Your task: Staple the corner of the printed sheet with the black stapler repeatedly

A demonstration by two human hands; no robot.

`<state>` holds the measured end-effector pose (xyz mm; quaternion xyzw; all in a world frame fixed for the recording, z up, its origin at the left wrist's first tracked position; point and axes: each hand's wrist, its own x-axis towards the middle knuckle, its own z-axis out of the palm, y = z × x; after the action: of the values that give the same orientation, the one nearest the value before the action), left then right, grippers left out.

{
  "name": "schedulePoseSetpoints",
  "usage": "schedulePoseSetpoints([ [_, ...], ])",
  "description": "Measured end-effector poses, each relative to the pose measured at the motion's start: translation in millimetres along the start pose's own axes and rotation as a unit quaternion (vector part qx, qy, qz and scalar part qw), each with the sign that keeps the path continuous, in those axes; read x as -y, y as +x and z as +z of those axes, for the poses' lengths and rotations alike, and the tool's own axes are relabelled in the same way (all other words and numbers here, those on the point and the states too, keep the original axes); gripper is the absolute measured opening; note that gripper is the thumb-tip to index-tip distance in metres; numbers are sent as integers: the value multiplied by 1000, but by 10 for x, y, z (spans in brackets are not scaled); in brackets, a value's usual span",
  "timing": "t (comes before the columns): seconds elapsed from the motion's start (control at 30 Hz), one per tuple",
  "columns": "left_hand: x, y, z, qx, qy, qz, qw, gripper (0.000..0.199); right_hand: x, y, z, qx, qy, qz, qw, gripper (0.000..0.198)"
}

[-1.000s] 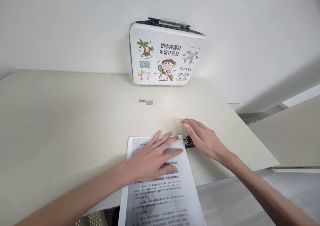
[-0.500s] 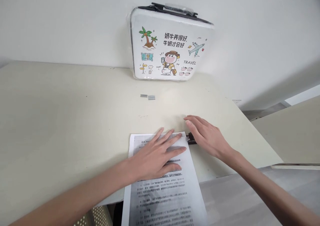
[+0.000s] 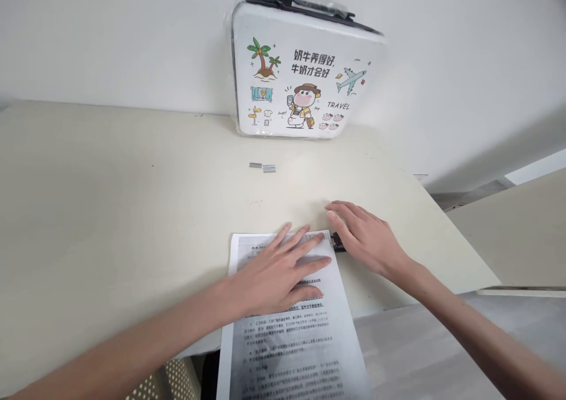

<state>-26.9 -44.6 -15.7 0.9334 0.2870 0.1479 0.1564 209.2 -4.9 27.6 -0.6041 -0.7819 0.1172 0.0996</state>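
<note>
My left hand [image 3: 280, 276] lies flat with its fingers spread on a printed sheet of paper [image 3: 296, 359], which may be more than one sheet. The paper's lower part reaches past the table's front edge. At the sheet's top right corner, my right hand [image 3: 365, 235] rests over a small dark stapler [image 3: 338, 243]. Most of the stapler is hidden under the palm and fingers; only its front end shows, at the paper's edge. The right thumb and fingers are bent around it. Farther back on the table lie short strips of staples [image 3: 268, 168].
A white case [image 3: 283, 35] with cartoon prints and a black handle stands against the wall at the back of the pale table [image 3: 110, 211]. A perforated chair seat [image 3: 181, 379] shows below the front edge. Another pale surface [image 3: 522, 229] is at the right.
The view has tilted slightly, so the case and staples sit a little higher in the picture. Both hands keep their places on the paper and stapler.
</note>
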Motion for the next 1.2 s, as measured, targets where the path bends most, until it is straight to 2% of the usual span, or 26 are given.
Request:
schedulePoseSetpoints([
  [0.4, -13, 9, -2, 20, 16, -5, 1000, 58, 4, 5, 26, -1, -30, -2, 1000, 52],
  [0.8, -13, -3, 10, -2, 7, -2, 1000, 57, -4, 16, 76, -22, -65, -21, 997, 48],
  [1.2, -18, -7, -14, -1, -13, -16, 1000, 57, 35, -19, 214, -81, -190, -85, 975, 43],
])
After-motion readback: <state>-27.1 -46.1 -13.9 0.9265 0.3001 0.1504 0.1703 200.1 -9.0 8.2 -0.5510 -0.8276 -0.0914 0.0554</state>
